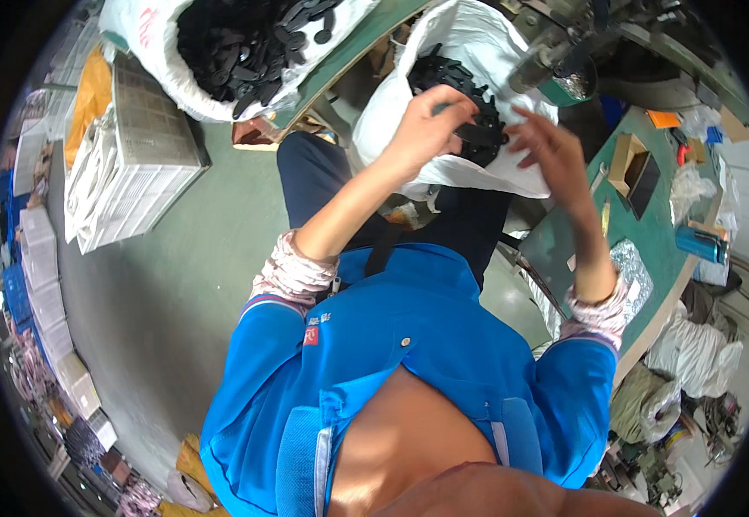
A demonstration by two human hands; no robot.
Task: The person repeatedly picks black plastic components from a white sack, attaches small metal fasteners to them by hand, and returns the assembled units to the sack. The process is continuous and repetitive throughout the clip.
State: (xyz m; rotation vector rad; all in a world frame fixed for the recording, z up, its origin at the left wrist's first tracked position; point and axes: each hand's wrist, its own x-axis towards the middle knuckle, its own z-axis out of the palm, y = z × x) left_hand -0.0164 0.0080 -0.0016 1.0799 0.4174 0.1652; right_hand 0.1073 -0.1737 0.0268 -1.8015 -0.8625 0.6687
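In front of my lap stands a white woven sack [374,112] with its mouth spread wide, holding many small black parts [452,73]. My left hand [430,129] is over the sack's mouth, thumb and fingers closed on a flat, elongated black part [480,134]. The part points toward my right hand [555,155], which hovers at the sack's right rim. Its fingers are apart and hold nothing that I can see.
A second white sack [155,65] of black parts lies on a green table at upper left. Beside it is a white plastic crate [155,146]. Machine parts [555,65] overhang the sack's right. The right-hand green bench [564,246] bears a wrench [599,177], a cardboard box [626,164] and a blue can [702,244].
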